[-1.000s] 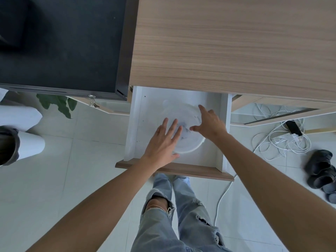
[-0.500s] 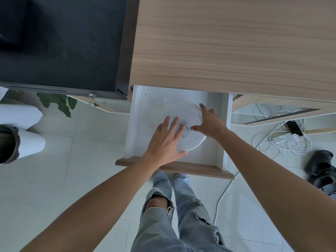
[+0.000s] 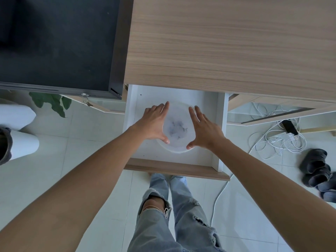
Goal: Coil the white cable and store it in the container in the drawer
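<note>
A round white container [image 3: 177,130] with a translucent lid lies in the open white drawer [image 3: 221,124] under the wooden desk. Dark shapes show faintly through the lid. My left hand [image 3: 153,122] rests flat on the container's left edge, fingers together and thumb at the near rim. My right hand [image 3: 204,130] lies flat against its right edge, thumb on the near rim. Both hands flank the lid. I cannot tell whether a coiled cable is inside.
The wooden desk top [image 3: 227,44] overhangs the drawer's back. A black panel [image 3: 58,42] stands at left. Tangled white cables and a power strip [image 3: 280,135] lie on the tiled floor at right, beside dark slippers [image 3: 318,168]. My jeans-clad legs [image 3: 172,211] stand below the drawer front.
My left hand slid from the lid's near side to its left edge. My right hand moved from the far right rim to the right side. The container sits more centred between them.
</note>
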Demonstrator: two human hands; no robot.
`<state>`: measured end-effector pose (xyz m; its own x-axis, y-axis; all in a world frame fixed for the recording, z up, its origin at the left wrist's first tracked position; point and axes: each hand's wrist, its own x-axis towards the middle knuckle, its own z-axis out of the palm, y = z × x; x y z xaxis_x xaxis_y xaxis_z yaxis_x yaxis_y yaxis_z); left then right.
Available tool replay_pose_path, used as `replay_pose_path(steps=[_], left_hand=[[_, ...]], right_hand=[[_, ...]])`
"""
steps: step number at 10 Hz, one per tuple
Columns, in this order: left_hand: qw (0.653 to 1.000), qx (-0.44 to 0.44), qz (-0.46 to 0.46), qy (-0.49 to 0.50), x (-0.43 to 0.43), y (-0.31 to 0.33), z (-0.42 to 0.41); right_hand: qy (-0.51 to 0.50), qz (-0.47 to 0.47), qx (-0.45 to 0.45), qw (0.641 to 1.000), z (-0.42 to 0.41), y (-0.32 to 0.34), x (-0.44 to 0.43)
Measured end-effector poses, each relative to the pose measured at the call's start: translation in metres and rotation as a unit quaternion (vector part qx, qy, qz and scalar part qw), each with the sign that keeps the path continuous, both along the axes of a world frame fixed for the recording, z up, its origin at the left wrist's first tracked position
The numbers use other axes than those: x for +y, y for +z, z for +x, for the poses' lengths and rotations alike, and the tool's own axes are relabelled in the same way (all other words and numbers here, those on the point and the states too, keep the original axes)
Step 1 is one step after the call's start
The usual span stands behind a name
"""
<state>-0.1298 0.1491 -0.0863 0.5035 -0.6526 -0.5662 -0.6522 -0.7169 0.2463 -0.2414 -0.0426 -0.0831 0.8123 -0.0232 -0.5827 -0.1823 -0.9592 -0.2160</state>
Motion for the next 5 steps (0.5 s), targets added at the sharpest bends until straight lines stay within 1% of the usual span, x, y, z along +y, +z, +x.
replay_pose_path(steps=[1, 2, 3, 4, 5], left_hand=[[1.0, 0.002, -0.012, 0.005, 0.004, -0.008, -0.002], [1.0, -0.023, 0.002, -0.011, 0.005, -0.006, -0.004], [0.996, -0.061, 0.05, -0.03, -0.001, 0.003, -0.008], [0.992, -0.081, 0.098, -0.013, -0.015, 0.027, -0.015], [0.99, -0.127, 0.047, 0.03, -0.019, 0.043, -0.058]], right_hand=[[-0.015, 0.012, -0.01, 1.0, -0.002, -0.004, 0.0], [-0.018, 0.006, -0.019, 1.0, -0.004, -0.004, 0.0], [-0.01, -0.018, -0.005, 1.0, -0.004, -0.001, 0.003], [-0.023, -0.042, 0.033, 0.998, 0.002, 0.014, 0.009], [-0.035, -0.056, 0.026, 0.997, -0.008, 0.027, 0.018]])
